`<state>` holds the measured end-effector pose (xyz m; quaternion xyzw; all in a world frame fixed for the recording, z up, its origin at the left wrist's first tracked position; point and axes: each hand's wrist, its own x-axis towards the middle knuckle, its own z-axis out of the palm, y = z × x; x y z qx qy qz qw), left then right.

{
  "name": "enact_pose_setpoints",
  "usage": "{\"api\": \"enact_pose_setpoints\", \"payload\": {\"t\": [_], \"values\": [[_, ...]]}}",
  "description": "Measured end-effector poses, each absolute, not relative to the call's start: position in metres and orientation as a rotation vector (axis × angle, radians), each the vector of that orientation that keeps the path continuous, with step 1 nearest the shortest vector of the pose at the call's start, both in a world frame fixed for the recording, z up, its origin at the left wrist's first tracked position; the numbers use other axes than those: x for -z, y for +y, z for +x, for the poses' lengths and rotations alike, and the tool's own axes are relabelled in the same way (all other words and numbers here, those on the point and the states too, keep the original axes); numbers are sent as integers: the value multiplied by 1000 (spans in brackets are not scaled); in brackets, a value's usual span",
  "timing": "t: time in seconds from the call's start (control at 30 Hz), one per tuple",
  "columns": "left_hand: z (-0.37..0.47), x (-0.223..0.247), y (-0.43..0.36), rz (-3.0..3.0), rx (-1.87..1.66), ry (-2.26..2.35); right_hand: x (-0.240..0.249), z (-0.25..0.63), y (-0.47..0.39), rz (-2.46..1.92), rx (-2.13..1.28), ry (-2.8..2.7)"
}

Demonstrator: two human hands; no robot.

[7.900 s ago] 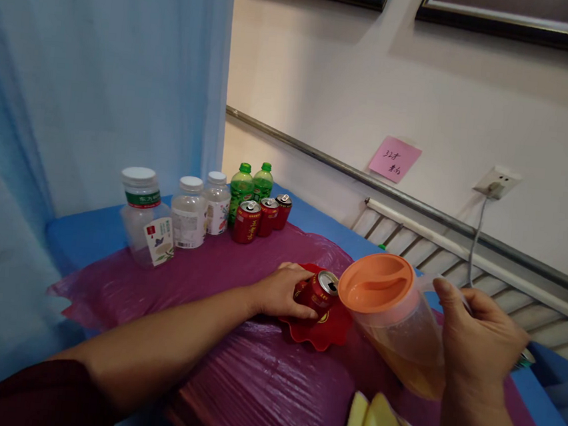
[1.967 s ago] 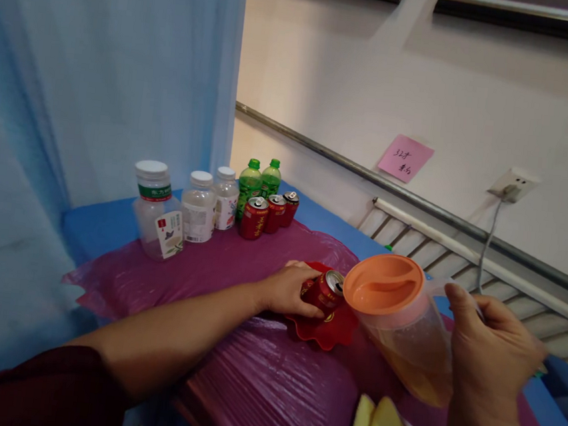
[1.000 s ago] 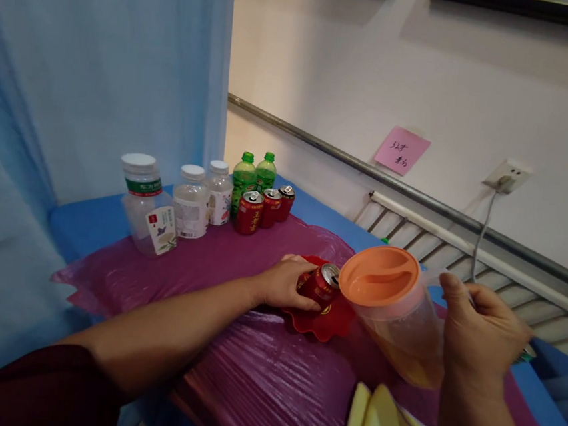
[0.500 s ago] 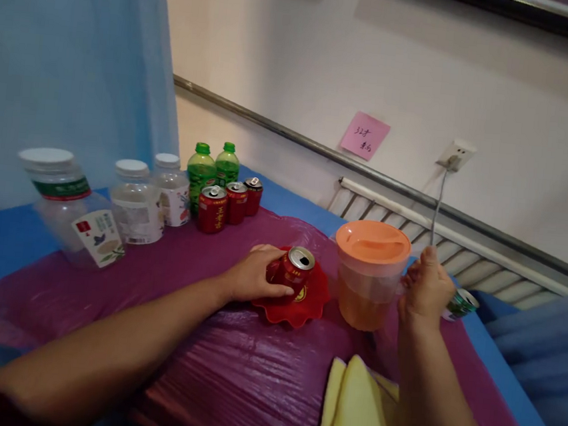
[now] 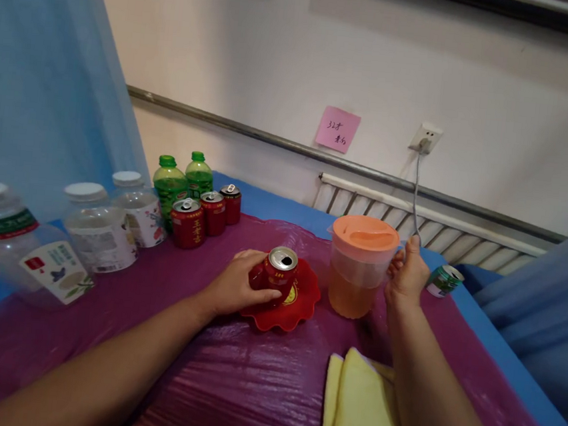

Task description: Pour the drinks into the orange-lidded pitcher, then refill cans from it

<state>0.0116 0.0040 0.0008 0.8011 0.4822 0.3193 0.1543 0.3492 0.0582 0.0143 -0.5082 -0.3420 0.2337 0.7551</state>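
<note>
My left hand (image 5: 242, 282) is wrapped round an opened red drink can (image 5: 279, 276), thumb in front. The can is upright at a scalloped red dish (image 5: 305, 302); whether its base touches the dish I cannot make out. To the right is a clear plastic pitcher (image 5: 355, 283) with an orange lid and amber liquid in its lower half. My right hand (image 5: 407, 275) is closed at the pitcher's right side, thumb up, gripping its handle, which the fingers mostly hide. The pitcher looks nearly upright.
Several clear jars (image 5: 98, 235) with white lids line the left. Behind them stand two green bottles (image 5: 170, 185) and three red cans (image 5: 187, 224). A folded yellow cloth (image 5: 360, 408) lies in front; a green can (image 5: 444, 282) stands far right. A cord (image 5: 416, 192) hangs from the wall socket.
The camera view has shifted, so jars and cans sit farther left and lower. Both hands keep their grips on the can and the pitcher, and the pitcher hardly differs in position.
</note>
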Motion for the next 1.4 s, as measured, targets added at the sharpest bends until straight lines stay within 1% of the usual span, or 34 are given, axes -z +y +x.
{"api": "enact_pose_setpoints", "payload": {"t": [0.27, 0.47, 0.73, 0.83, 0.93, 1.03, 1.13, 1.27, 1.4], "values": [[10, -3, 2, 2294, -911, 1401, 1, 358, 66, -1152, -475, -622], [10, -4, 0, 2269, -936, 1388, 2, 365, 69, -1134, -389, -574], [7, -3, -1, 2260, -920, 1387, 1, 368, 70, -1117, -356, -547], [7, -4, -1, 2266, -922, 1394, -10, 374, 69, -1100, -266, -525], [7, -5, 0, 2281, -938, 1408, -32, 374, 58, -1027, -56, -527], [8, -6, 0, 2284, -948, 1409, -59, 354, 36, -783, 207, -691], [8, -5, 0, 2272, -954, 1397, -75, 320, 10, -591, 288, -919], [8, -4, -1, 2255, -978, 1386, -68, 278, -10, -643, 200, -1353], [10, -5, -2, 2264, -1006, 1340, -44, 248, -11, -884, -208, -1764]]}}
